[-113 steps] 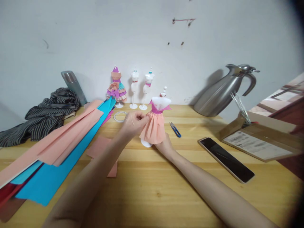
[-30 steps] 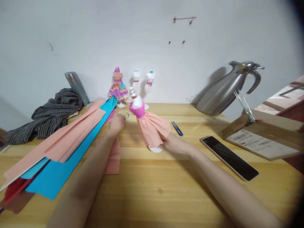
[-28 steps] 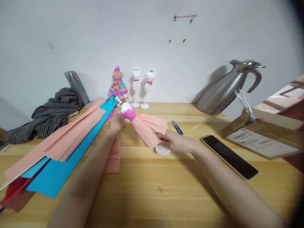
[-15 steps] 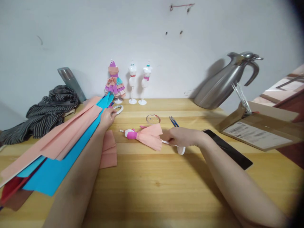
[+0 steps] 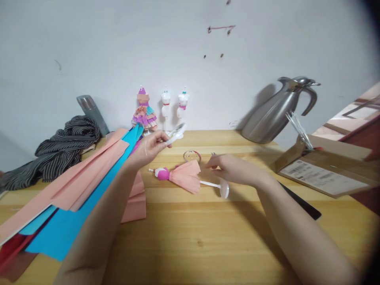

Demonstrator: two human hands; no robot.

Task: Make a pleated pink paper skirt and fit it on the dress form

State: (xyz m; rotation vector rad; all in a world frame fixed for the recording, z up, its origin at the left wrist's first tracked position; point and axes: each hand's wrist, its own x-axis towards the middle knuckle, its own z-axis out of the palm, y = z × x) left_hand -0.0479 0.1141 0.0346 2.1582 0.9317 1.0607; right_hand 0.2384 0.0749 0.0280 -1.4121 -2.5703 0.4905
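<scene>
In my left hand [image 5: 150,147] is a roll of white tape [image 5: 177,134], pinched at its edge and held up above the table. My right hand [image 5: 227,168] hovers with its fingers loosely bent and parted, and I see nothing in it. It hides most of the blue-handled snips [image 5: 213,154], leaving only a tip showing. Below and between the hands lies a small dress form [image 5: 162,173] on its side, with a magenta top, a peach crepe-paper skirt [image 5: 186,177] and a white stand. A clear ring-shaped item [image 5: 192,156] lies just behind the skirt.
Peach and blue paper sheets [image 5: 89,170] spread across the left, with a striped cloth [image 5: 68,138] and a flask [image 5: 92,114] behind. Several small dress forms [image 5: 144,109] stand by the wall. To the right are a steel jug [image 5: 271,114], a cardboard box [image 5: 326,166] and a black phone [image 5: 303,202].
My left hand has lifted the tape roll and brought it rightward. My right hand has shifted slightly, now covering more of the snips. The whole view has tilted up a little.
</scene>
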